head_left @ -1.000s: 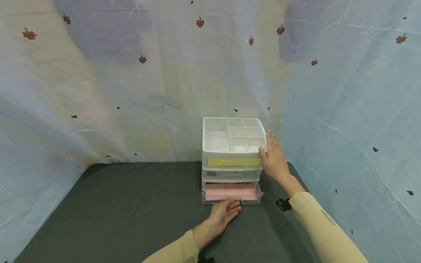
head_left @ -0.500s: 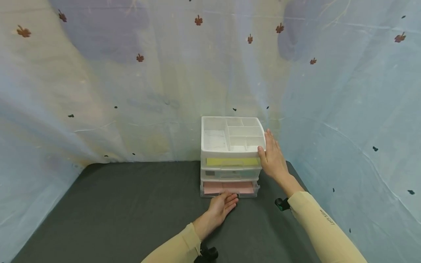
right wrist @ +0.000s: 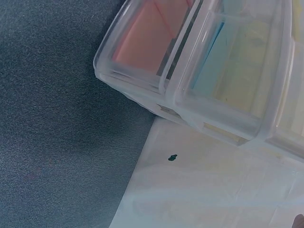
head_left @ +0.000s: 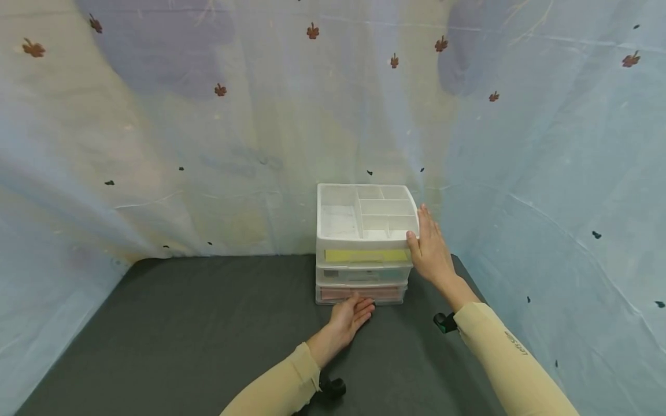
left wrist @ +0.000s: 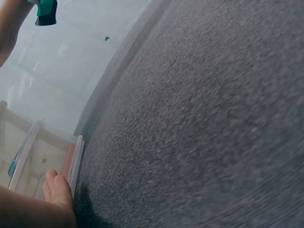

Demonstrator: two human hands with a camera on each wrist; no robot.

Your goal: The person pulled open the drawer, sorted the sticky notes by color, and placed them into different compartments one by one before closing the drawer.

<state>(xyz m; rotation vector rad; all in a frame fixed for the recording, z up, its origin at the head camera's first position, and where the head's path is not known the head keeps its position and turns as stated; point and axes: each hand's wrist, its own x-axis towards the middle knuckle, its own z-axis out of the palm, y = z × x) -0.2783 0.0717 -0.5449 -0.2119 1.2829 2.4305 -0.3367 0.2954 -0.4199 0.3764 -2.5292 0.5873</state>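
A small white plastic drawer unit [head_left: 364,245] stands at the back of the dark table [head_left: 208,329]. Its top is a tray of empty compartments. Below it sit a drawer with yellow contents [head_left: 366,255], a pale middle drawer and a bottom drawer [head_left: 361,293] with pink sheets, also seen in the right wrist view as the bottom drawer [right wrist: 142,42]. My left hand [head_left: 351,315] presses straight fingers against the bottom drawer's front, which sits flush with the unit. My right hand [head_left: 429,248] lies flat against the unit's right side, its thumb on the tray's front corner.
A pale printed cloth [head_left: 156,144] hangs behind and on both sides of the table, close to the unit's right side [right wrist: 190,190]. Bare dark table surface [left wrist: 213,118] stretches to the left and front of the unit.
The bottom drawer with pink sheets has slid back into the unit, pushed by my left hand moving forward. My right hand has stayed on the unit's side.
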